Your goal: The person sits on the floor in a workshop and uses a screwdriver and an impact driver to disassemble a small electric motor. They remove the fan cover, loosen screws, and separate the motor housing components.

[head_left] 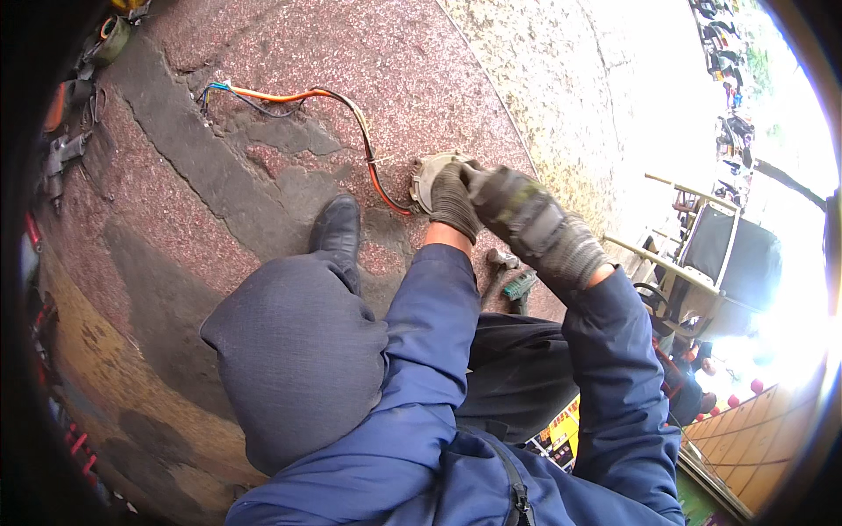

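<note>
My gloved left hand point(452, 197) is closed on a round grey metal part point(425, 180) on the worn speckled floor. My gloved right hand point(517, 215) reaches over it, its fingers bent together at the part's upper right beside my left fingers; what they grip is hidden. An orange and black cable bundle point(360, 118), bound with a pale tie, curves from the part to blue and other loose wire ends point(217, 88) at the upper left. A hammer point(500, 261) and a green-handled tool point(520, 285) lie just below my hands.
My black shoe point(333, 232) and bent knee point(289, 351) are left of my arms. Assorted tools point(66, 153) line the far left edge. A metal-framed chair or cart point(719, 254) stands at the right. A yellow printed case point(566, 425) shows below, near a wooden panel point(745, 443).
</note>
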Tool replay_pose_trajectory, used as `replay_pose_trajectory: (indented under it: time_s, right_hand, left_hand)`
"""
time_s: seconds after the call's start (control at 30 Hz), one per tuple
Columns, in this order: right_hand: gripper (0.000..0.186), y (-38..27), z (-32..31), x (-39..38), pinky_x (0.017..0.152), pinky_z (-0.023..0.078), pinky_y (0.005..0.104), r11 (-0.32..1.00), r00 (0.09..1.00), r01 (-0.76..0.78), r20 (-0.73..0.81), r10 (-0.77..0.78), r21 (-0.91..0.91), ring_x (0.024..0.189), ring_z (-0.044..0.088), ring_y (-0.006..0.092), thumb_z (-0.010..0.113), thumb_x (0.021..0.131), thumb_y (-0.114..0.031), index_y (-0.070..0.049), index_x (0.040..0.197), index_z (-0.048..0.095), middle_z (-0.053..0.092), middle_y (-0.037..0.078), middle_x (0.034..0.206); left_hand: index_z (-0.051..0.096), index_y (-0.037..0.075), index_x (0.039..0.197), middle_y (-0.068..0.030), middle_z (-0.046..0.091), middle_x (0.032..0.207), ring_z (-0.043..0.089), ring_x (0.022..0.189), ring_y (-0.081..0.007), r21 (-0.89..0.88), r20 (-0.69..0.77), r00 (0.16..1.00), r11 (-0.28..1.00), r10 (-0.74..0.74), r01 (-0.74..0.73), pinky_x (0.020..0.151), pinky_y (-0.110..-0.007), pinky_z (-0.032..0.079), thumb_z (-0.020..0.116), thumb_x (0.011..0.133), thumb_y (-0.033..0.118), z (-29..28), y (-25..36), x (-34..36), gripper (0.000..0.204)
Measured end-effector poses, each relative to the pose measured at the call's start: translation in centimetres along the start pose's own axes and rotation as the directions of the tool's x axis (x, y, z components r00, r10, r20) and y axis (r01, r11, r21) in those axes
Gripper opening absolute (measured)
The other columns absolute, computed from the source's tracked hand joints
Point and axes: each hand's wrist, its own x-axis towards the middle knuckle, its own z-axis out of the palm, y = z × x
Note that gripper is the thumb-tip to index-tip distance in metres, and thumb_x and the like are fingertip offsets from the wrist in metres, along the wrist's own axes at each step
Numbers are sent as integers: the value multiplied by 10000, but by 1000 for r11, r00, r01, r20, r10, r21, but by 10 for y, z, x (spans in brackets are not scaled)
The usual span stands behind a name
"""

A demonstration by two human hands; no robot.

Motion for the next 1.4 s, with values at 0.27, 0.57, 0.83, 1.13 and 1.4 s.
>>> replay_pose_trajectory:
  time_s: [0.27, 0.57, 0.83, 1.13, 1.4]
  right_hand:
    - [445, 42, 25, -18, 1064, 375, 365, 985, 995, 55, -75, -68, -164, 1254, 466, 287, 504, 893, -169, -102, 1333, 484, 494, 131, 1354]
    - [364, 46, 8, 20, 942, 463, 363, 995, 996, -58, 63, 64, -85, 1094, 582, 285, 586, 860, -282, -121, 1186, 596, 622, 131, 1173]
    - [334, 30, -58, 50, 806, 528, 388, 937, 923, -342, 214, 320, 75, 908, 663, 355, 667, 743, -236, -84, 1040, 662, 687, 195, 929]
    - [192, 62, -38, 59, 686, 532, 358, 962, 954, -261, 174, 245, 79, 693, 653, 273, 652, 758, -234, -102, 896, 669, 666, 119, 750]
    - [467, 47, -33, 62, 832, 502, 339, 894, 889, -434, 213, 406, 108, 887, 634, 235, 771, 698, -252, -100, 1117, 632, 666, 125, 971]
  left_hand:
    - [608, 51, 900, -119, 652, 830, 619, 764, -269, -162, 227, 974, 985, -19, 57, 760, -423, 520, 459, 971, 298, 10, -11, -31, 297]
    - [602, 149, 876, -65, 659, 853, 613, 760, -246, -141, 68, 998, 990, -12, 21, 769, -393, 501, 459, 967, 337, 14, -1, -12, 254]
    - [628, 124, 952, -56, 675, 920, 630, 806, -244, 14, 307, 951, 999, 38, -45, 747, -435, 516, 444, 938, 372, 7, -8, 48, 309]
    - [598, 144, 899, -28, 621, 803, 599, 772, -223, -145, 40, 995, 985, -92, 97, 712, -445, 493, 444, 936, 360, 19, 5, -5, 268]
    - [567, 150, 977, -46, 622, 921, 595, 857, -236, -52, -58, 994, 995, -89, 86, 788, -455, 480, 455, 931, 404, 34, 23, -46, 281]
